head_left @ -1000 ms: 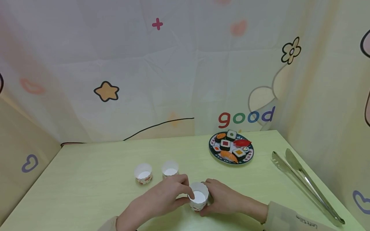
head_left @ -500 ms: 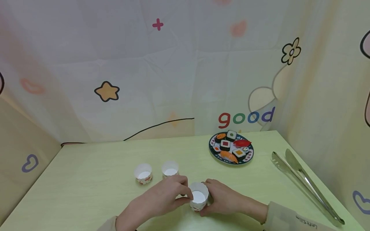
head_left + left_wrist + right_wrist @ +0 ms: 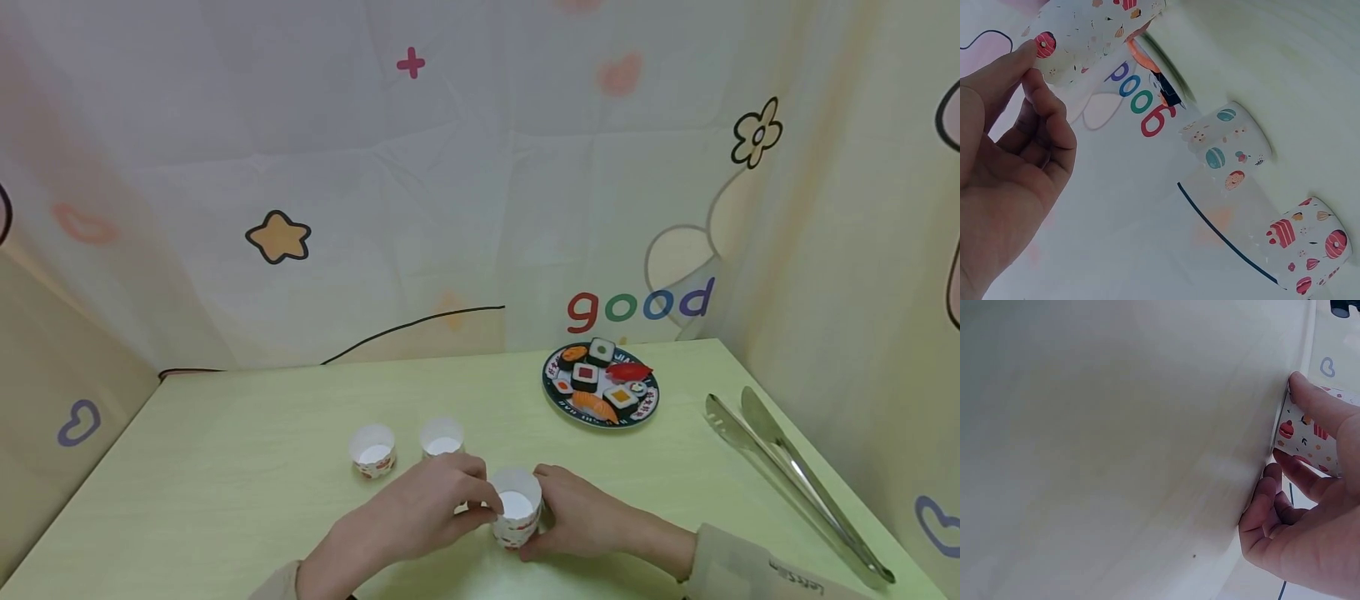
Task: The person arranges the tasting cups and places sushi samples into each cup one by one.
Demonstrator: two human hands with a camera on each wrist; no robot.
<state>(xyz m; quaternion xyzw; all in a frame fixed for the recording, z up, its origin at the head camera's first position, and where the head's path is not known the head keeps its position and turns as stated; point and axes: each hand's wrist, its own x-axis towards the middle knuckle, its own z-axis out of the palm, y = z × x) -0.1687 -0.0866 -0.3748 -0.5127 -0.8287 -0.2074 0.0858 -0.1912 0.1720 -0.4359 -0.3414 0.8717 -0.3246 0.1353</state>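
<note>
In the head view my left hand [image 3: 423,510] pinches the rim of a white paper baking cup [image 3: 517,502] between thumb and forefinger. This cup sits inside another paper baking cup [image 3: 1305,432], its rim raised above the lower one. My right hand [image 3: 583,513] grips the lower cup from the right, thumb and fingers round its side near the table. Red cake prints cover the lower cup in the right wrist view. Two more baking cups stand upright behind my left hand: a left one [image 3: 372,454] and a right one [image 3: 442,439], partly hidden by that hand.
A dark-rimmed plate [image 3: 551,394] bearing several sushi pieces stands at the back right of the pale green table [image 3: 247,450]. Metal tongs [image 3: 802,479] lie along the right side. A printed curtain [image 3: 450,208] hangs behind the table.
The pinched baking cup has risen slightly out of the lower one, so more of the printed side shows. My right hand has stayed in place, and the other cups have not moved.
</note>
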